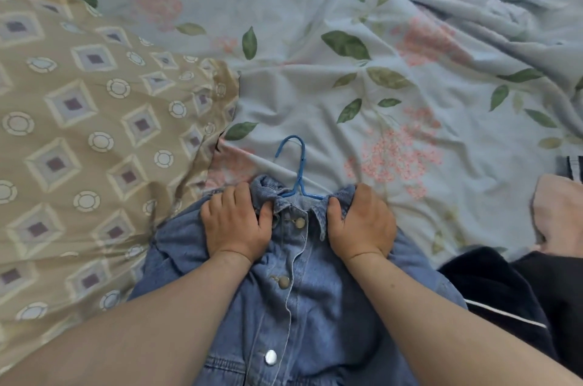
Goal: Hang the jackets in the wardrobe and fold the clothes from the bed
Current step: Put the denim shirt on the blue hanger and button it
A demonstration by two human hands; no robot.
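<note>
1. A beige cover (79, 133) printed with diamonds and rings is lying bunched along the left side of the bed, its edge touching the jacket's left sleeve; it is taking no part in the work
2. The left hand (235, 223) is gripping the denim jacket (299, 306) at the shoulder just left of the collar, fingers curled into a bunch of cloth and thumb pressing toward the button strip; the hold looks meant for tugging that shoulder over the hanger's arm
3. The jacket is lying front up at the near edge of the bed, between the two forearms, closed at the three metal buttons (284, 281) that are showing; keeping it flat is probably making it easier to seat the hanger before carrying it to the wardrobe, which is not appearing in view
4. The blue hanger (296, 165) is sitting inside the neck, its hook poking out past the collar and resting on the floral sheet (410, 70), while its arms are hiding under the denim
5. The right hand (362, 225) is mirroring the left, clutching the cloth just right of the collar with fingers folded into it
6. Further right, a dark garment (498, 284) with a white stripe and a pink garment (561, 212) are lying at the bed's edge, likely waiting for folding
7. No brand, label or readable writing is showing; the buttons are too small to read
</note>
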